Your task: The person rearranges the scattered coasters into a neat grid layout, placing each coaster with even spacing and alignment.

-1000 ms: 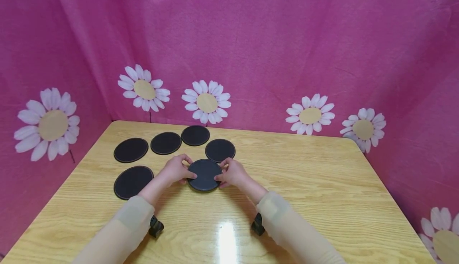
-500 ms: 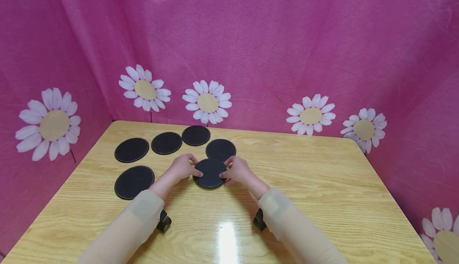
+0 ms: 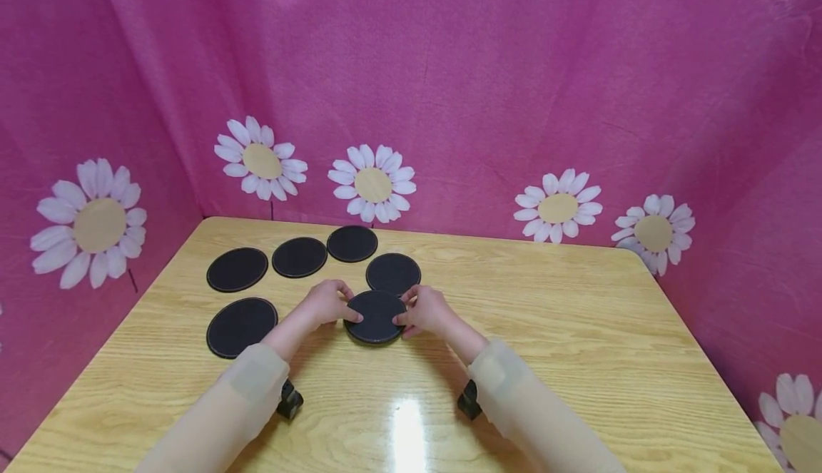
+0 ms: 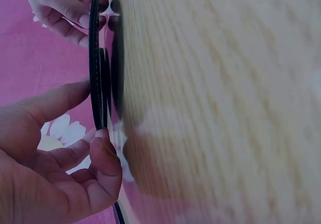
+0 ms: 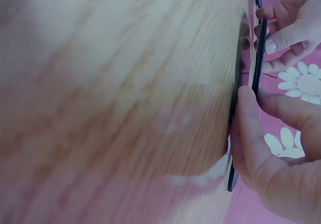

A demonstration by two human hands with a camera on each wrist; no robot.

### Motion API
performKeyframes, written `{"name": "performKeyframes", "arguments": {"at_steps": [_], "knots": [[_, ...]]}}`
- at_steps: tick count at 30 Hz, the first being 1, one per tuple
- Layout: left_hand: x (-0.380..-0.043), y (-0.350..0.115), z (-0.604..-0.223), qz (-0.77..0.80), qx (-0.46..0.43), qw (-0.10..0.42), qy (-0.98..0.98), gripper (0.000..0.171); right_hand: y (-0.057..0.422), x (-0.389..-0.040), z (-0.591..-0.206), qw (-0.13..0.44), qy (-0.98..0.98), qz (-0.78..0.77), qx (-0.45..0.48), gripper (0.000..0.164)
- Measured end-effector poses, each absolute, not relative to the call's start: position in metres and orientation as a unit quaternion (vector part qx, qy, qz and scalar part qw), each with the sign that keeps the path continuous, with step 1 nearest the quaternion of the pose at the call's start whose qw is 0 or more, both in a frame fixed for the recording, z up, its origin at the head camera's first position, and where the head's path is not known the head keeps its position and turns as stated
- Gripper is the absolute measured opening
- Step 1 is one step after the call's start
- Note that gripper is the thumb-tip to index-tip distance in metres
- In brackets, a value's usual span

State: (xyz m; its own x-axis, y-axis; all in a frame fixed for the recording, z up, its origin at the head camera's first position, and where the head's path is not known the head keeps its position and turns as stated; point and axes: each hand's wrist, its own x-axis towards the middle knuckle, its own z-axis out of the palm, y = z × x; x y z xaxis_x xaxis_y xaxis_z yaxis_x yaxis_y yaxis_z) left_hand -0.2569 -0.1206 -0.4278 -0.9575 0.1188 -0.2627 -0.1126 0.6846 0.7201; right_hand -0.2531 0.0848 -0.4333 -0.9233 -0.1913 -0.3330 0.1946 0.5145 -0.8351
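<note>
A round black coaster [image 3: 375,317] with stitching round its rim is held between both hands, slightly above the wooden table. My left hand [image 3: 329,303] pinches its left edge, thumb on top and fingertips underneath. On the opposite edge, my right hand [image 3: 427,311] grips it the same way. Both wrist views show the held coaster [image 4: 94,58] edge-on, with a gap to the tabletop. Another black coaster [image 3: 393,273] lies just beyond it, its near edge overlapped in the head view; whether the two touch I cannot tell.
More black coasters lie flat: one at near left [image 3: 242,327], one at far left [image 3: 237,270], one beside it [image 3: 299,257] and one at the back [image 3: 352,243]. The wooden table [image 3: 552,330] extends right. A pink flowered curtain [image 3: 449,102] hangs behind.
The held coaster first moved right and slightly away, then a little back toward me, both hands moving with it. The coaster just beyond has shifted slightly nearer. The others lie unchanged.
</note>
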Motion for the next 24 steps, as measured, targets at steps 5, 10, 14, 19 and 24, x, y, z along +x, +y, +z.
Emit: {"name": "performKeyframes", "arguments": {"at_steps": [5, 10, 14, 19, 24], "knots": [[-0.251, -0.121, -0.425, 0.385, 0.008, 0.155, 0.910, 0.040, 0.085, -0.248, -0.434, 0.204, 0.840, -0.503, -0.005, 0.035], [-0.251, -0.119, -0.425, 0.380, 0.011, 0.155, 0.912, 0.040, 0.086, -0.249, -0.434, 0.201, 0.839, -0.506, 0.000, 0.035], [-0.255, -0.116, -0.427, 0.385, 0.008, 0.151, 0.911, 0.040, 0.088, -0.252, -0.434, 0.196, 0.843, -0.501, 0.009, 0.035], [-0.264, -0.112, -0.431, 0.387, 0.009, 0.130, 0.913, 0.041, 0.091, -0.258, -0.435, 0.176, 0.850, -0.497, 0.008, 0.037], [-0.270, -0.109, -0.436, 0.375, 0.013, 0.101, 0.921, 0.042, 0.095, -0.264, -0.436, 0.148, 0.869, -0.472, -0.006, 0.039]]}}
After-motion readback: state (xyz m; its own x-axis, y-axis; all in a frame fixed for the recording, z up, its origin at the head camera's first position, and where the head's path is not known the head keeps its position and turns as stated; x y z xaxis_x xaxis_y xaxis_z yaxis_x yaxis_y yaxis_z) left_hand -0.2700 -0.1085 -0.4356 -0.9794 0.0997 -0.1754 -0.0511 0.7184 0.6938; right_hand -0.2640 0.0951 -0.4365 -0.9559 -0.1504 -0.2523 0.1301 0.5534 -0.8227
